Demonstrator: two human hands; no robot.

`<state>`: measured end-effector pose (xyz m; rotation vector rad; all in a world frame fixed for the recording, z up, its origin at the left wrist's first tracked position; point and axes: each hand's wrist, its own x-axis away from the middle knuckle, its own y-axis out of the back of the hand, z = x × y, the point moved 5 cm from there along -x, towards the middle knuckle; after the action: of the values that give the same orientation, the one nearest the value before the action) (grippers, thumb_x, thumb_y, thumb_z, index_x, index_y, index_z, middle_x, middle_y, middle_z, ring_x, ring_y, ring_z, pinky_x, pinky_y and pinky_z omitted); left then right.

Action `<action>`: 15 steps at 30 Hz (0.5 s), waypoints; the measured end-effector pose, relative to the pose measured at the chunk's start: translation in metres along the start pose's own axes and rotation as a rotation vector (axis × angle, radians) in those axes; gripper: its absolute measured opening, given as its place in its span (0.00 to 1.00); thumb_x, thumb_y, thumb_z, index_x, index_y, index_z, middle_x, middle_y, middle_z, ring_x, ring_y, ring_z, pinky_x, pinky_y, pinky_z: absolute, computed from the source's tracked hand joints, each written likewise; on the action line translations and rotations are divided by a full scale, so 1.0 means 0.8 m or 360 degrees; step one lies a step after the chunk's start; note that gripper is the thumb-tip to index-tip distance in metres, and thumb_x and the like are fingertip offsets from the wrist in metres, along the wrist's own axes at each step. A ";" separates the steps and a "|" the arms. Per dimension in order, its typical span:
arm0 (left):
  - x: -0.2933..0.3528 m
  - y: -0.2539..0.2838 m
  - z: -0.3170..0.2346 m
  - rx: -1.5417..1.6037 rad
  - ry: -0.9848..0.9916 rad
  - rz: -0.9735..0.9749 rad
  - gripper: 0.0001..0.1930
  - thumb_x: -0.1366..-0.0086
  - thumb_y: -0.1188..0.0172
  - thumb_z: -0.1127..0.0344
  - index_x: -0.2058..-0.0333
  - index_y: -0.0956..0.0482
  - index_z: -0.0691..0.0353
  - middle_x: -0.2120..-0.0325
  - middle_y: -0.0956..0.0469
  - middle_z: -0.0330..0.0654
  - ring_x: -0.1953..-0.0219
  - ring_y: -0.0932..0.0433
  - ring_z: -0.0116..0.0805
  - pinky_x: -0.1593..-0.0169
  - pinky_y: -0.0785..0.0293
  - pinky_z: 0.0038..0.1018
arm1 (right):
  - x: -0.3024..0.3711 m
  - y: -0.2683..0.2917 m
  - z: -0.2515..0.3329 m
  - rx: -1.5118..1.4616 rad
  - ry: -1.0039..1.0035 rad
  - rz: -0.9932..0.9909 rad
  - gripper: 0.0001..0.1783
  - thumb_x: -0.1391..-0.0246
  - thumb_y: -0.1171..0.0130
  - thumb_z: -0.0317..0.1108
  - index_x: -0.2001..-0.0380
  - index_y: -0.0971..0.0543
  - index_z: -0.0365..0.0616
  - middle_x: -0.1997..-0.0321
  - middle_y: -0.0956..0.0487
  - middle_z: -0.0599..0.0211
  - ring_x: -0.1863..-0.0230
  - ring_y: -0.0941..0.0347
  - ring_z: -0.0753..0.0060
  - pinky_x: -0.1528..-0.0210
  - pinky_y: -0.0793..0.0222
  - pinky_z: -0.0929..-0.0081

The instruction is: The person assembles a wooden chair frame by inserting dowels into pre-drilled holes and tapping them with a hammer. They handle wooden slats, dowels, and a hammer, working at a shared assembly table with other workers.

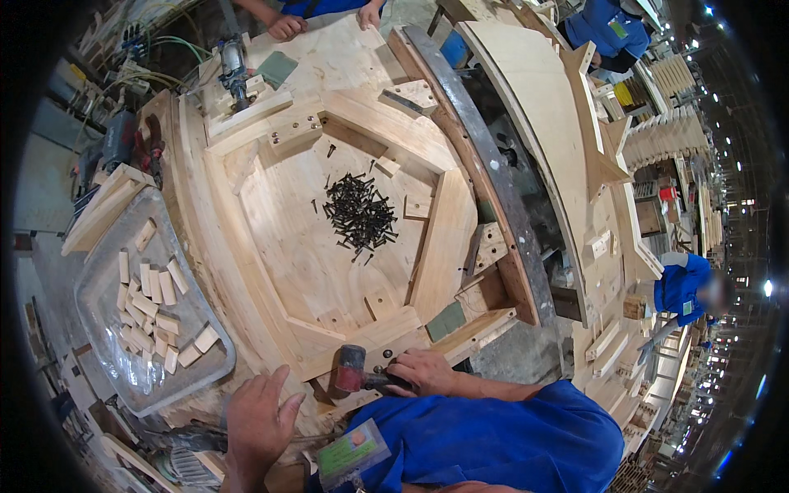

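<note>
My right hand is closed round the handle of a mallet with a red and black head. The mallet head lies at the near side of a pale wooden frame with several angled sides. My left hand is raised beside the frame's near left corner, thumb spread from the fingers and nothing in it. Inside the frame, a heap of black screws rests on a plywood surface. Small drilled wood blocks sit along the frame's inner edges.
To the left stands a clear plastic tray holding several small wood pieces. A power tool lies at the far left of the bench. A dark metal rail runs along the right. Co-workers in blue are nearby.
</note>
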<state>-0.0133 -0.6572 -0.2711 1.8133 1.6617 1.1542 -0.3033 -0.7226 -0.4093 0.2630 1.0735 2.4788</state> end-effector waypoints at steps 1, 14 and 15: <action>-0.001 0.001 0.000 0.0000 -0.0004 -0.0001 0.25 0.38 0.29 0.63 0.44 0.20 0.67 0.68 0.23 0.52 0.64 0.23 0.56 0.59 0.27 0.46 | 0.000 0.000 0.000 0.0006 -0.0002 -0.0003 0.20 0.45 0.28 0.46 0.55 0.20 0.49 0.65 0.24 0.68 0.64 0.23 0.63 0.64 0.24 0.66; -0.001 0.000 -0.001 0.0071 0.0053 0.0039 0.24 0.39 0.27 0.67 0.45 0.20 0.67 0.65 0.19 0.53 0.62 0.19 0.55 0.56 0.23 0.43 | 0.004 -0.002 0.002 0.0011 -0.0060 0.0052 0.18 0.43 0.29 0.45 0.55 0.21 0.48 0.61 0.24 0.64 0.61 0.23 0.60 0.59 0.23 0.64; -0.002 0.000 -0.002 0.0084 0.0035 0.0032 0.24 0.38 0.28 0.65 0.45 0.20 0.67 0.66 0.20 0.53 0.62 0.20 0.56 0.57 0.24 0.44 | 0.003 -0.001 0.002 0.0013 -0.0058 0.0051 0.18 0.43 0.29 0.44 0.55 0.21 0.48 0.61 0.24 0.64 0.61 0.23 0.60 0.59 0.23 0.64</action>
<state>-0.0143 -0.6588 -0.2703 1.8598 1.7055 1.1529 -0.3045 -0.7197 -0.4086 0.3290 1.0726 2.4888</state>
